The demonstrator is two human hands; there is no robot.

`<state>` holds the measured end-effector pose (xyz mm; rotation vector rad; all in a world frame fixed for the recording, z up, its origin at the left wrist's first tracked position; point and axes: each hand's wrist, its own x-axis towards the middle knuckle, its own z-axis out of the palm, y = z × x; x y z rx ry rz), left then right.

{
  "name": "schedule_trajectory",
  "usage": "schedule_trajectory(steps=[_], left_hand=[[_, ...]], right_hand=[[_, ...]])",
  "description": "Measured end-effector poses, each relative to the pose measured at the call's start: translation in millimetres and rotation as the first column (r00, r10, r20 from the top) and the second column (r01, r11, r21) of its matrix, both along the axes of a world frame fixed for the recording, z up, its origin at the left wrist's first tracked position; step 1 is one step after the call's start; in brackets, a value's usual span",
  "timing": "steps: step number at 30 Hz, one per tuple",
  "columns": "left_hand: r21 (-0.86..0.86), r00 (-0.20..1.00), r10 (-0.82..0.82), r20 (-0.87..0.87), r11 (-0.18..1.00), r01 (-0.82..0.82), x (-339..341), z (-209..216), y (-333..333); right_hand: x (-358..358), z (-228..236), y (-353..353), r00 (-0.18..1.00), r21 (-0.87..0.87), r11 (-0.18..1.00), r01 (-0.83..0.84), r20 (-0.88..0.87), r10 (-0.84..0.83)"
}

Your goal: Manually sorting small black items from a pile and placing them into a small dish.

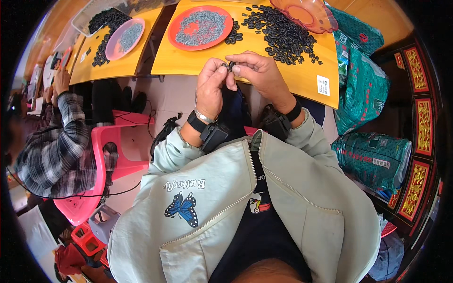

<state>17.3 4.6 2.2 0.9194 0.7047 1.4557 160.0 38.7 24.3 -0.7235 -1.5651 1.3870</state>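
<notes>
My left hand (210,87) and my right hand (261,74) meet just off the near edge of the yellow table (188,63). Between their fingertips they pinch a small black part (230,65), like the oval black pieces on the table; its details are partly hidden by the fingers. Beyond my hands is a round red plate (173,29) full of small grey metal pieces (207,23). A big heap of black oval pieces (288,37) spreads to the right of the plate, and a smaller cluster (233,35) lies against its rim.
A red scalloped bowl (302,16) stands at the far right. Green woven sacks (361,94) sit right of the table. On the left, a person in a plaid shirt (56,137) sits on a pink chair (101,155) by another table with a pink plate (113,49) and black pieces.
</notes>
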Motion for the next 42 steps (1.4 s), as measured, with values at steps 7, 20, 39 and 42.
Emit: schedule_trajectory(steps=[7, 20, 39, 42], left_hand=[[-0.002, 0.998, -0.002, 0.06, 1.0, 0.002, 1, -1, 0], [-0.022, 0.994, -0.057, 0.089, 0.998, 0.06, 0, 1, -6], [-0.01, 0.852, 0.081, -0.517, 0.995, -0.1, -11, 1, -2], [-0.012, 0.857, 0.087, -0.507, 0.994, -0.108, -12, -1, -3]], right_hand=[[-2, 0, -4, 1.0, 0.033, 0.999, -0.005, -0.006, 0.005], [-3, -3, -9, 0.997, -0.069, 0.996, 0.06, -0.043, -0.063], [15, -8, 3, 0.999, -0.166, 0.985, 0.042, 0.018, -0.039], [12, -8, 2, 0.999, -0.172, 0.984, 0.047, 0.014, -0.045]])
